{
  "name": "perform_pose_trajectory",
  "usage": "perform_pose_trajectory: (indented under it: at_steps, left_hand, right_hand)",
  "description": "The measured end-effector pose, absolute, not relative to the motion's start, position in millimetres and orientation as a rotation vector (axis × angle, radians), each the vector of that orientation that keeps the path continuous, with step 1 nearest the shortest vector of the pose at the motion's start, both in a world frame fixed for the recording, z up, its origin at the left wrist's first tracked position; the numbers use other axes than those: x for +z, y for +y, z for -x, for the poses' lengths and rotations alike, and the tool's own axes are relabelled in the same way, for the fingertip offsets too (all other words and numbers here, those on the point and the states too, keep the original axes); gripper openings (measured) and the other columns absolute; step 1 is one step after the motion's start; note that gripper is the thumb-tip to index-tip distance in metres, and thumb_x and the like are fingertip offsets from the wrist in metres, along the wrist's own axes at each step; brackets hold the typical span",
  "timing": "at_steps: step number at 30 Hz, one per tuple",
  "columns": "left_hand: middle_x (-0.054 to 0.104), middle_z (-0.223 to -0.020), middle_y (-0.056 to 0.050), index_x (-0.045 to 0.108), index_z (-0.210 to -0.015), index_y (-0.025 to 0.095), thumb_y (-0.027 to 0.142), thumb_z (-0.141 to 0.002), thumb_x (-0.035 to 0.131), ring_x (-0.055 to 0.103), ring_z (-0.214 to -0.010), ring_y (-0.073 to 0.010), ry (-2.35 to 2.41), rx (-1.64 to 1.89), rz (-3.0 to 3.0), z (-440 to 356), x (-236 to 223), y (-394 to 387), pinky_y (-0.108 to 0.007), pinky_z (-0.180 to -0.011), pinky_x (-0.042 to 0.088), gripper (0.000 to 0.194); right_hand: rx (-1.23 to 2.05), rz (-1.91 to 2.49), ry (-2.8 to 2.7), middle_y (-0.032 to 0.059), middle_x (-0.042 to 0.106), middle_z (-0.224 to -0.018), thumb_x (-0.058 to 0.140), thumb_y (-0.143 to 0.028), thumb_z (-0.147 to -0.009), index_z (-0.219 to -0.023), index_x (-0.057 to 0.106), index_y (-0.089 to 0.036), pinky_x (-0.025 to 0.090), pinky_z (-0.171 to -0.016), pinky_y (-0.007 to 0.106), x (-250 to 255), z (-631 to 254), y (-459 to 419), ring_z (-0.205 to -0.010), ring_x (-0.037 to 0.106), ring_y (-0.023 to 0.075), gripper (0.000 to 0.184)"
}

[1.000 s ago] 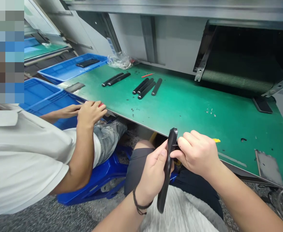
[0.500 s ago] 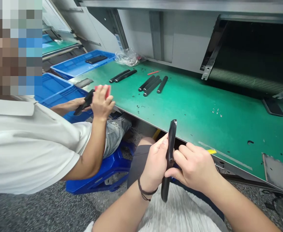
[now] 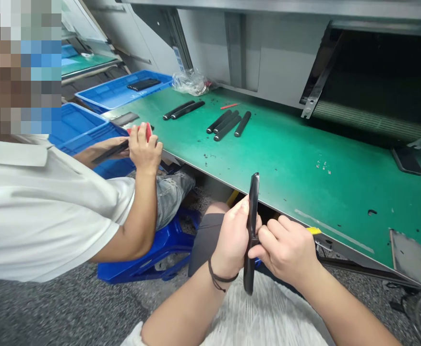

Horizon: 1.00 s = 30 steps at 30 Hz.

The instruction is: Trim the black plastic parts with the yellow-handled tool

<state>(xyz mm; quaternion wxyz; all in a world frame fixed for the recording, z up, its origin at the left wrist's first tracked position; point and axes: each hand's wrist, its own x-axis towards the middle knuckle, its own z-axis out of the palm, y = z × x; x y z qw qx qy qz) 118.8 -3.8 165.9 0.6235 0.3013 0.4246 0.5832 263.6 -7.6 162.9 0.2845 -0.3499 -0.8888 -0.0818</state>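
My left hand (image 3: 232, 235) is closed around a long, slim black plastic part (image 3: 253, 192) with rounded ends, held nearly upright above my lap, in front of the table edge. Close against the part's right side is my right hand (image 3: 285, 247), curled shut on a slim tool with a yellow handle (image 3: 314, 230). The handle's end sticks out behind the knuckles; the tool's working end is hidden by the fingers. My right thumb points toward the part's edge, and whether it touches cannot be made out.
The green table (image 3: 282, 158) bears several similar black parts (image 3: 228, 125), a red stick-like tool (image 3: 230, 105), black scraps, a phone (image 3: 406, 159) and a grey plate (image 3: 410, 259). At left a co-worker (image 3: 143, 149) holds a black part and something red, near blue bins (image 3: 88, 122).
My right hand has shifted slightly along the black part, which stands a little more upright. The co-worker's hands have moved a little left, their black part now lying flatter.
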Motion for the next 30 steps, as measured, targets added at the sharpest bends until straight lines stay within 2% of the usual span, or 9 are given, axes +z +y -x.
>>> perform_pose_trajectory:
  at_steps: [4, 9, 13, 17, 21, 23, 27, 30]
  left_hand:
    - [0.045, -0.062, 0.005, 0.061, -0.089, 0.016, 0.045, -0.108, 0.053, 0.039, -0.055, -0.0090, 0.964, 1.336, -0.678, -121, 166, -3, -0.022, -0.051, 0.033, 0.035]
    - [0.044, -0.061, 0.005, 0.066, -0.104, 0.016, 0.049, -0.107, 0.053, 0.039, -0.053, -0.0092, 0.969, 1.327, -0.668, -122, 167, 0, -0.021, -0.049, 0.032, 0.036]
    - [0.042, -0.060, 0.006, 0.065, -0.107, 0.017, 0.051, -0.105, 0.057, 0.037, -0.050, -0.0093, 1.010, 1.342, -0.615, -121, 173, 5, -0.019, -0.045, 0.032, 0.036]
    - [0.039, -0.060, 0.008, 0.064, -0.117, 0.020, 0.051, -0.104, 0.058, 0.031, -0.046, -0.0090, 1.006, 1.355, -0.516, -118, 177, 11, -0.017, -0.039, 0.027, 0.034]
    - [0.038, -0.060, 0.008, 0.064, -0.110, 0.021, 0.052, -0.103, 0.059, 0.032, -0.044, -0.0085, 1.001, 1.407, -0.476, -113, 172, 19, -0.016, -0.037, 0.025, 0.033]
    - [0.037, -0.060, 0.008, 0.065, -0.110, 0.020, 0.052, -0.104, 0.059, 0.032, -0.044, -0.0082, 0.990, 1.436, -0.448, -111, 170, 22, -0.016, -0.037, 0.025, 0.033]
    - [0.037, -0.062, 0.008, 0.065, -0.124, 0.019, 0.046, -0.108, 0.054, 0.035, -0.045, -0.0079, 0.960, 1.482, -0.334, -107, 170, 28, -0.014, -0.037, 0.026, 0.033]
    - [0.037, -0.063, 0.008, 0.064, -0.126, 0.017, 0.042, -0.109, 0.052, 0.036, -0.046, -0.0073, 0.943, 1.524, -0.254, -105, 169, 32, -0.013, -0.037, 0.027, 0.033]
  right_hand:
    - [-0.211, 0.944, -2.374, 0.0033, 0.050, -0.069, 0.026, -0.057, -0.113, -0.077, 0.060, -0.020, 0.018, -0.063, 0.038, 163, -265, -8, -0.068, 0.033, 0.0206, 0.062]
    - [-0.215, 0.961, -2.351, 0.0034, 0.049, -0.068, 0.025, -0.058, -0.113, -0.074, 0.058, -0.020, 0.018, -0.063, 0.038, 159, -264, -13, -0.068, 0.034, 0.0204, 0.064]
    - [-0.162, 0.962, -2.361, 0.0040, 0.050, -0.069, 0.016, -0.060, -0.112, -0.074, 0.059, -0.019, 0.019, -0.063, 0.037, 153, -262, -16, -0.069, 0.034, 0.0203, 0.070]
    - [-0.076, 0.919, -2.410, 0.0036, 0.049, -0.069, 0.015, -0.068, -0.109, -0.070, 0.055, -0.019, 0.021, -0.064, 0.036, 152, -262, -19, -0.067, 0.034, 0.0191, 0.074]
    - [-0.004, 0.895, -2.492, 0.0034, 0.049, -0.070, 0.020, -0.079, -0.104, -0.072, 0.055, -0.020, 0.021, -0.064, 0.036, 153, -261, -26, -0.067, 0.034, 0.0191, 0.076]
    - [-0.010, 0.909, -2.525, 0.0036, 0.049, -0.071, 0.026, -0.076, -0.105, -0.074, 0.055, -0.020, 0.021, -0.065, 0.036, 153, -261, -30, -0.069, 0.035, 0.0196, 0.071]
    - [-0.096, 0.928, -2.533, 0.0037, 0.048, -0.071, 0.029, -0.062, -0.111, -0.075, 0.055, -0.020, 0.020, -0.065, 0.037, 152, -258, -33, -0.070, 0.035, 0.0203, 0.061]
    - [-0.152, 0.928, -2.513, 0.0033, 0.047, -0.070, 0.029, -0.061, -0.111, -0.074, 0.055, -0.020, 0.018, -0.064, 0.037, 150, -258, -31, -0.069, 0.034, 0.0204, 0.061]
